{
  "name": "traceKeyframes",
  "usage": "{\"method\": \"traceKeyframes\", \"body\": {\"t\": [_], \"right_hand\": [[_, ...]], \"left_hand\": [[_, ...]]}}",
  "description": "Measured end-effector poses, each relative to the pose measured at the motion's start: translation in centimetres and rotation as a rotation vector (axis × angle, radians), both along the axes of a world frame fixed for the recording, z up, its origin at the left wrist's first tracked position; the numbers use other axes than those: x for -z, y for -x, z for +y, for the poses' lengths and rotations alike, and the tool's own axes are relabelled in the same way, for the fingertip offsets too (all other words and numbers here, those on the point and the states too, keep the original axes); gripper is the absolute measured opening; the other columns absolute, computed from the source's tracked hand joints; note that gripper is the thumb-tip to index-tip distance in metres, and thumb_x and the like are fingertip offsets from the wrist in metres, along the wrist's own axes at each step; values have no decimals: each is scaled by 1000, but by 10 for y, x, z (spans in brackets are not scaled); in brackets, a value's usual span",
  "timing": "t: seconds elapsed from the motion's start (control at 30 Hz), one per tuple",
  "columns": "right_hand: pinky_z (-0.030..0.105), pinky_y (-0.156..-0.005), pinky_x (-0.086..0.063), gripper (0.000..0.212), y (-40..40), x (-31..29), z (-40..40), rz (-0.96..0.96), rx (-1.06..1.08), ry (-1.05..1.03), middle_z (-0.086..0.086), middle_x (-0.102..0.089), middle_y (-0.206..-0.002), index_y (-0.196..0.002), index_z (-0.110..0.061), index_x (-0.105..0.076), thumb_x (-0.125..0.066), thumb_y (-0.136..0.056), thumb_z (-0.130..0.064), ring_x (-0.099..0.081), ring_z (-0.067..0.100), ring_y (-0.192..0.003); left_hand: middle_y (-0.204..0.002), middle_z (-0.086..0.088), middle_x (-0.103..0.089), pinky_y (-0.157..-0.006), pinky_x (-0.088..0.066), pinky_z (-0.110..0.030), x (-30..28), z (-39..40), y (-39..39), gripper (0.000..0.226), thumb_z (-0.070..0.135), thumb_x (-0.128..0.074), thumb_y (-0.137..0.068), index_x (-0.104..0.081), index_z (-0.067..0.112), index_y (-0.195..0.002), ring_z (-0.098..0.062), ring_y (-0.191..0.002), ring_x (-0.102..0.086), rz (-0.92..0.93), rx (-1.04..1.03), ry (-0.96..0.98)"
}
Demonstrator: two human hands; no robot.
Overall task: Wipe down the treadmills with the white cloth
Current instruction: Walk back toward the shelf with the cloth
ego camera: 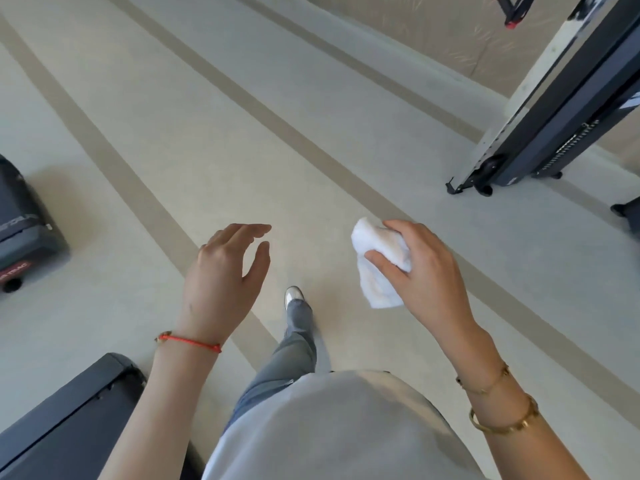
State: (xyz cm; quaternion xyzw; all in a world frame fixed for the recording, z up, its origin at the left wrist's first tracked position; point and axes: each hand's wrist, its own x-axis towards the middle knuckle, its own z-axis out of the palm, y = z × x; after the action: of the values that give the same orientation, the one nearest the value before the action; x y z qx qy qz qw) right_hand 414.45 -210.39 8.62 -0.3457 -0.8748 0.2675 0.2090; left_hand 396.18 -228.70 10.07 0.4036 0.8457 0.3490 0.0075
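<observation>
Two hands over floor point(145, 140) | right hand point(424, 271) gripped bunched white cloth point(377, 263), centre-right | left hand point(221, 275) spread, holding nothing | treadmills: far right point(568, 109), near left point(65, 420)

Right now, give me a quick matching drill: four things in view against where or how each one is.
Things:
1. cloth
2. left hand
3. red cord
4. gold bangles

States:
A. on the right wrist
B. open, holding nothing
C. bunched in the right hand
D. on the left wrist

Pairs: 1-C, 2-B, 3-D, 4-A
</observation>
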Motion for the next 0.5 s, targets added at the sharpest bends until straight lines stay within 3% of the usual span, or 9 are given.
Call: {"method": "traceKeyframes", "body": {"t": [0.2,0.5], "right_hand": [[35,-78,-49,39,116,11,90,4,-54,-14,-13,-60,-107,-119,-31,-55,-60,-85,-50,-56,16,-99],[36,-76,-50,40,305,-5,216,36,-71,-30,-13,-60,-105,-118,-32,-55,-58,-85,-54,-57,16,-96]], "left_hand": [[-107,1,-69,-71,-54,-40,11,78,108,22,18,-56,-96,-68,15,-114,-24,-96,-66,26,-64,-8],[-106,1,-68,-79,-54,-37,0,194,293,23,18,-54,-95,-67,14,-114,-21,-96,-66,89,-57,-19]]}}
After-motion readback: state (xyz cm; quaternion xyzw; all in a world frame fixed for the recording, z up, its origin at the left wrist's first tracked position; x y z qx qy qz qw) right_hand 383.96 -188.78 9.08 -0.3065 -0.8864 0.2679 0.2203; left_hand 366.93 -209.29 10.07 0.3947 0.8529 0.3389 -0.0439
